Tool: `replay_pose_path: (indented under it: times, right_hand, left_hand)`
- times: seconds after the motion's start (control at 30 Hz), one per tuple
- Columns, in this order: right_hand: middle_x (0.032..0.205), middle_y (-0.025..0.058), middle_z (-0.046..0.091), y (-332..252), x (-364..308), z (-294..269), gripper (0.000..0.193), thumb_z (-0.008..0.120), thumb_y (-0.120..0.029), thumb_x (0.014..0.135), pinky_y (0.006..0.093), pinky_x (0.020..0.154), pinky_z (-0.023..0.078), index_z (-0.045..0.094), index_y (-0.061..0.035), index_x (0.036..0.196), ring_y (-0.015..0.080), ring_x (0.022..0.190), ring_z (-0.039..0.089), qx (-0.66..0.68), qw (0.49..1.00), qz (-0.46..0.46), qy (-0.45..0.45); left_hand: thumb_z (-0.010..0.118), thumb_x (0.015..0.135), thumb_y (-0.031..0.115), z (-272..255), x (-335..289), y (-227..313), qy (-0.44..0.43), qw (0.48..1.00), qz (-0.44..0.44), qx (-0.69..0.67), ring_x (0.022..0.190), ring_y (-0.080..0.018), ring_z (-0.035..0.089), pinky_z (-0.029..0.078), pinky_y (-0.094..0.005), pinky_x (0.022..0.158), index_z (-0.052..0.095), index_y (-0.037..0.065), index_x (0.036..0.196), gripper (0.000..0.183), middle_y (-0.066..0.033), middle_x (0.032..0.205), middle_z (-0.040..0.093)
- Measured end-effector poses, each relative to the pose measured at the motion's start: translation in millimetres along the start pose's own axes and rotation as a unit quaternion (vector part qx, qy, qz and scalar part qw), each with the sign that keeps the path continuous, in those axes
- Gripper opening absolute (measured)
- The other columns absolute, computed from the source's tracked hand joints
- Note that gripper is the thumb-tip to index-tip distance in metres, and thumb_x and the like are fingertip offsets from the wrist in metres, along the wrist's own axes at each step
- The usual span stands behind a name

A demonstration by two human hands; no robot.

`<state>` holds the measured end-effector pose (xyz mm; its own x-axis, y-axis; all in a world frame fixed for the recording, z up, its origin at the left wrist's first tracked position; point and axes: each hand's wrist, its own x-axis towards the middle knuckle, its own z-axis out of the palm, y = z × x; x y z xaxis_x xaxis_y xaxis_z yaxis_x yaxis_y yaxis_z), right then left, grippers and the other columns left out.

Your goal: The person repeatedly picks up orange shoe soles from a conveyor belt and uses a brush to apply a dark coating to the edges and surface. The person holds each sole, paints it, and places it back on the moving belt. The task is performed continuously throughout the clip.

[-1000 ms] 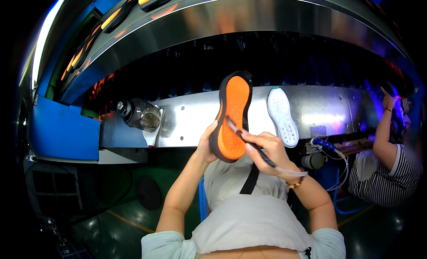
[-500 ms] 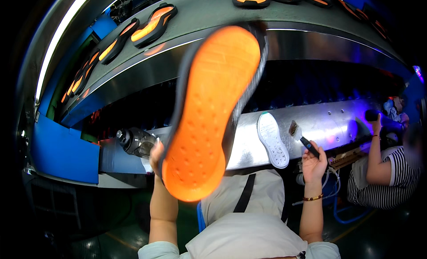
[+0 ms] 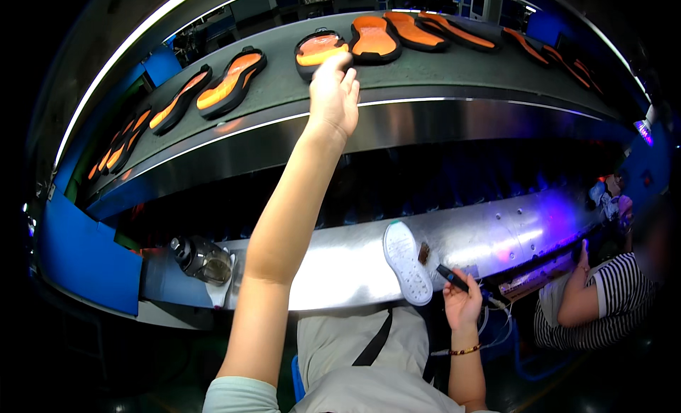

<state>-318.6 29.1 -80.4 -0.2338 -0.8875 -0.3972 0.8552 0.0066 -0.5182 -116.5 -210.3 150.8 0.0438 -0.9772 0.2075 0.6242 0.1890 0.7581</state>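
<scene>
My left hand (image 3: 333, 94) reaches far over the bench to the conveyor belt. Its fingers look apart, at the near edge of an orange shoe sole with a black rim (image 3: 320, 50); they cover part of that sole, which lies on the belt. My right hand (image 3: 462, 299) grips the black handle of a brush (image 3: 452, 277). The brown bristles of this brush are close to the right side of a white shoe sole (image 3: 407, 264), which lies on the metal bench (image 3: 333, 267) in front of me.
More orange and black soles (image 3: 231, 82) lie along the green-grey conveyor belt (image 3: 284, 86), behind a raised metal edge. A dark drinking bottle (image 3: 206, 260) and a white item (image 3: 218, 292) are at the bench's left. Another person in stripes (image 3: 603, 299) sits at the right.
My left hand has carried the orange and black sole from close in front of me up and away onto the belt. The brush has shifted nearer the white sole.
</scene>
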Motion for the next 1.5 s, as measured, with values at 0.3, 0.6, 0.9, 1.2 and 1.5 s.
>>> replay_pose_path:
  times: [0.3,0.6,0.9,1.2,1.5]
  right_hand:
    - [0.080,0.0124,0.059,3,6,-2,0.035,0.043,-0.027,0.086,0.0286,0.063,0.044,0.054,0.0040,0.098,0.0211,0.069,0.054,0.040,0.999,0.016,0.006]
    - [0.085,0.0137,0.057,-9,13,-15,0.037,0.045,-0.028,0.085,0.0291,0.066,0.042,0.053,0.0053,0.099,0.0206,0.073,0.052,0.023,0.999,0.011,0.047]
    - [0.094,0.0146,0.056,8,29,-13,0.036,0.042,-0.026,0.086,0.0322,0.071,0.043,0.052,0.0044,0.103,0.0233,0.080,0.054,0.022,0.996,0.083,-0.013]
    - [0.104,0.0155,0.056,-1,18,-1,0.025,0.051,0.006,0.077,0.0241,0.068,0.049,0.052,0.0028,0.102,0.0178,0.078,0.058,-0.089,0.993,-0.007,-0.073]
    - [0.083,0.0030,0.058,-6,30,-6,0.017,0.059,0.001,0.074,0.0188,0.064,0.043,0.059,-0.0011,0.091,0.0104,0.073,0.054,-0.203,0.977,-0.070,0.006]
  left_hand:
    - [0.057,0.065,0.011,60,62,-47,0.043,0.694,0.200,0.690,0.129,-0.0376,0.003,0.005,-0.0435,0.104,0.006,-0.005,0.131,0.085,-0.0276,0.137,0.003]
    - [0.049,0.073,0.006,58,125,-47,-0.063,0.391,0.114,0.911,0.090,-0.0276,0.058,0.038,-0.0421,0.084,0.062,0.008,0.095,0.025,-0.0114,0.095,0.062]
    - [0.052,0.069,0.002,44,152,-70,-0.360,0.443,0.418,0.707,0.085,-0.0294,0.056,0.045,-0.0379,0.074,0.057,0.007,0.098,0.029,-0.0134,0.090,0.059]
    - [0.065,0.066,0.037,78,47,-38,-0.315,0.496,0.568,0.576,0.066,-0.0195,0.055,0.044,-0.0300,0.054,0.053,0.011,0.070,0.030,-0.0026,0.067,0.052]
    - [0.047,0.067,-0.007,1,-81,-27,-0.138,0.907,-0.329,-0.222,0.091,-0.0259,0.055,0.045,-0.0330,0.081,0.037,-0.005,0.115,0.049,-0.0182,0.104,0.052]
